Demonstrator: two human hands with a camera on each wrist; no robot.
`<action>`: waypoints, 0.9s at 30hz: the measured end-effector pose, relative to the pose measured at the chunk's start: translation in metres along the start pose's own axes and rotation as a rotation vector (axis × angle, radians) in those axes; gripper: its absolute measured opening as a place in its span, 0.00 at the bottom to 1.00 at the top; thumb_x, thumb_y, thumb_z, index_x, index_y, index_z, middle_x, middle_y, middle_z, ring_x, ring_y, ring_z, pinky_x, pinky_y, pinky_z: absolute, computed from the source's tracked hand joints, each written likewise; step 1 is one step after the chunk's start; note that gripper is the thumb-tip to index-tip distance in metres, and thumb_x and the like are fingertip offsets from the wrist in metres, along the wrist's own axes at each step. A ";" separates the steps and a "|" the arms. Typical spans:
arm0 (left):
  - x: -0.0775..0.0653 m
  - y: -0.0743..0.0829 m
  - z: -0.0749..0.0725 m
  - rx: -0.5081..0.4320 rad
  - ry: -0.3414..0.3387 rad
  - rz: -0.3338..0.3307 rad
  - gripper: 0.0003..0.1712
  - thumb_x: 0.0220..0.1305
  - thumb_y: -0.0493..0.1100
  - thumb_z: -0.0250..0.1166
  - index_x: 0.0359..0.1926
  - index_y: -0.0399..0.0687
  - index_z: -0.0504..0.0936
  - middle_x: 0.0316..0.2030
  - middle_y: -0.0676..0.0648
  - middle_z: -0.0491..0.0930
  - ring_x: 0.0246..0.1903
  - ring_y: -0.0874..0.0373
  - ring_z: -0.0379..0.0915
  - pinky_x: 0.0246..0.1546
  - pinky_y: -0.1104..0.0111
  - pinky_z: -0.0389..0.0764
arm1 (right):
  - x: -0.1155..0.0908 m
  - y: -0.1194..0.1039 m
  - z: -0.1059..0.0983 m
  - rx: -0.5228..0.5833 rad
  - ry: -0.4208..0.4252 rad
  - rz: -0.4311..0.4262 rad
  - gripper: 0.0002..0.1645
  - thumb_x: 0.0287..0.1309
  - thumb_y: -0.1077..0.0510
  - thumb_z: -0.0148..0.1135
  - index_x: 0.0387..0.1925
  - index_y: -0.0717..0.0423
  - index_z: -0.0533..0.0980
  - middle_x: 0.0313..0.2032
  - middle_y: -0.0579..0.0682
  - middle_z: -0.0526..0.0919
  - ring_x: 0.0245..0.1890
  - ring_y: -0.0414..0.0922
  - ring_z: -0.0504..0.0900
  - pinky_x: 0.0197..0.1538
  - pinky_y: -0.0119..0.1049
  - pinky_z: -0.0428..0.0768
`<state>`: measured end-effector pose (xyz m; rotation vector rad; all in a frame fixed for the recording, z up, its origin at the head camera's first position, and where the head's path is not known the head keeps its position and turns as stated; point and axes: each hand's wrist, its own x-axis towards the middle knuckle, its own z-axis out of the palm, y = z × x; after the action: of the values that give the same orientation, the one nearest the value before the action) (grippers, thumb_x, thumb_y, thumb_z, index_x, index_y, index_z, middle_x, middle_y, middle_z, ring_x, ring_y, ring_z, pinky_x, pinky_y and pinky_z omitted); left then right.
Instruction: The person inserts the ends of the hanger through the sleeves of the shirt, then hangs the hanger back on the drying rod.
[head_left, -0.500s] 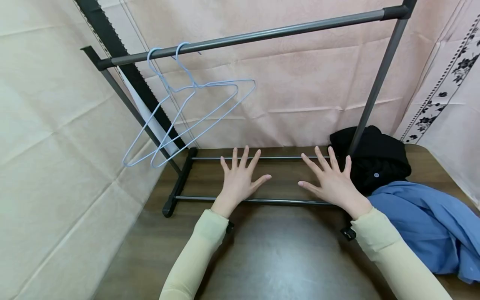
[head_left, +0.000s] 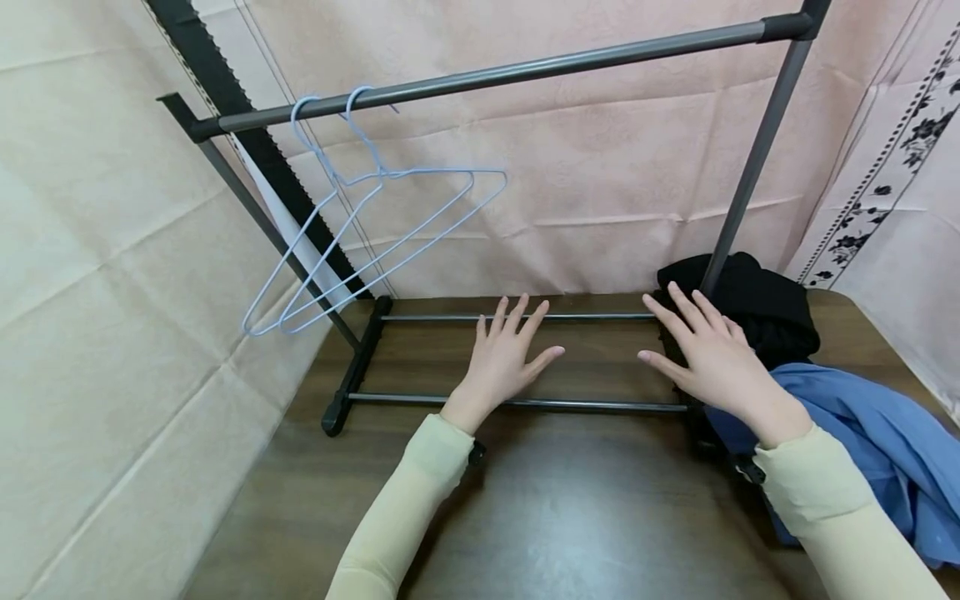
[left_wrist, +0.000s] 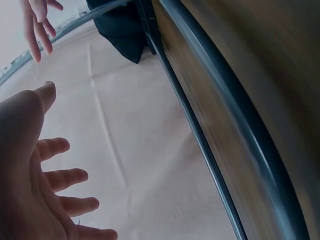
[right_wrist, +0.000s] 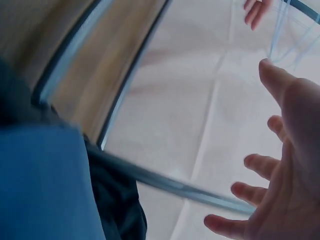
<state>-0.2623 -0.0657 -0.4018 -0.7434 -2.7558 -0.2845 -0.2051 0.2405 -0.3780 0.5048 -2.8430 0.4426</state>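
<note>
Fingers spread, my left hand (head_left: 501,358) hovers over the lower bars of a dark metal clothes rack (head_left: 570,65) and holds nothing. My right hand (head_left: 712,358) is also spread and bare, above the rack's right foot, close to the clothes. A crumpled black garment (head_left: 776,308) lies behind it at the rack's right post. Beside it on the right is a blue garment (head_left: 862,433), partly covered by my right arm; its edge also fills the lower left of the right wrist view. Two light blue wire hangers (head_left: 420,172) hang near the left end of the top rail.
The rack stands on a brown wooden table (head_left: 570,517). Pale cloth (head_left: 600,192) hangs behind and to the left, with a black floral border (head_left: 862,217) at the right. The right upright (head_left: 757,158) rises beside the clothes.
Both hands have moved to the right, the right hand farther, toward the garments. The hangers have swung slightly on the rail.
</note>
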 end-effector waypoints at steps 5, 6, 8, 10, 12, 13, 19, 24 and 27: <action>0.005 0.018 0.003 -0.133 -0.038 0.037 0.43 0.71 0.73 0.48 0.79 0.62 0.54 0.77 0.46 0.55 0.76 0.44 0.48 0.68 0.41 0.58 | -0.018 0.015 -0.018 0.018 0.013 0.033 0.47 0.70 0.36 0.57 0.81 0.39 0.46 0.79 0.58 0.41 0.75 0.69 0.44 0.58 0.78 0.54; 0.006 0.022 0.003 -0.166 -0.042 0.046 0.43 0.71 0.72 0.49 0.79 0.61 0.56 0.76 0.45 0.57 0.75 0.45 0.51 0.68 0.42 0.60 | -0.021 0.018 -0.021 0.024 0.021 0.036 0.47 0.70 0.38 0.57 0.81 0.39 0.46 0.79 0.58 0.40 0.75 0.69 0.44 0.58 0.79 0.54; 0.006 0.029 0.003 -0.229 -0.050 0.057 0.42 0.72 0.71 0.50 0.78 0.60 0.58 0.75 0.46 0.60 0.74 0.47 0.55 0.67 0.47 0.64 | -0.028 0.025 -0.028 0.034 0.037 0.043 0.47 0.71 0.40 0.58 0.81 0.39 0.46 0.79 0.58 0.38 0.75 0.70 0.43 0.56 0.80 0.53; 0.008 0.036 0.003 -0.283 -0.058 0.068 0.40 0.72 0.70 0.50 0.78 0.60 0.59 0.73 0.49 0.63 0.72 0.50 0.60 0.66 0.51 0.68 | -0.035 0.033 -0.035 0.043 0.057 0.058 0.47 0.71 0.42 0.59 0.81 0.40 0.46 0.79 0.58 0.36 0.75 0.70 0.41 0.55 0.82 0.52; 0.009 0.042 0.003 -0.335 -0.065 0.087 0.39 0.73 0.69 0.50 0.77 0.60 0.60 0.72 0.50 0.66 0.69 0.52 0.64 0.63 0.54 0.71 | -0.041 0.040 -0.042 0.043 0.068 0.092 0.47 0.72 0.42 0.58 0.81 0.41 0.45 0.79 0.58 0.33 0.75 0.71 0.39 0.56 0.83 0.49; 0.010 0.045 0.003 -0.360 -0.073 0.093 0.39 0.73 0.69 0.50 0.77 0.61 0.60 0.71 0.51 0.67 0.69 0.53 0.65 0.62 0.55 0.72 | -0.045 0.044 -0.045 0.040 0.073 0.111 0.47 0.72 0.43 0.57 0.81 0.42 0.44 0.79 0.58 0.32 0.75 0.71 0.37 0.56 0.83 0.48; 0.012 0.063 0.006 -0.493 -0.137 0.126 0.36 0.74 0.67 0.50 0.76 0.60 0.63 0.69 0.53 0.69 0.67 0.58 0.66 0.64 0.61 0.70 | -0.069 0.073 -0.052 -0.003 0.115 0.220 0.46 0.74 0.40 0.52 0.81 0.48 0.43 0.77 0.66 0.32 0.74 0.73 0.33 0.64 0.77 0.36; 0.008 0.080 0.013 -0.598 -0.190 0.175 0.36 0.75 0.65 0.51 0.76 0.56 0.63 0.68 0.52 0.71 0.66 0.61 0.68 0.63 0.66 0.70 | -0.093 0.104 -0.046 -0.005 0.160 0.304 0.47 0.76 0.36 0.46 0.80 0.53 0.41 0.76 0.72 0.34 0.74 0.73 0.32 0.70 0.68 0.32; 0.006 0.090 0.018 -0.614 -0.209 0.207 0.38 0.75 0.64 0.53 0.77 0.55 0.60 0.65 0.52 0.74 0.57 0.62 0.74 0.58 0.71 0.72 | -0.108 0.123 -0.039 0.022 0.187 0.352 0.46 0.78 0.37 0.42 0.80 0.56 0.39 0.75 0.75 0.35 0.74 0.71 0.33 0.72 0.65 0.33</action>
<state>-0.2247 0.0181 -0.4069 -1.2530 -2.7524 -1.0909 -0.1445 0.3959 -0.4013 -0.0380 -2.7462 0.5494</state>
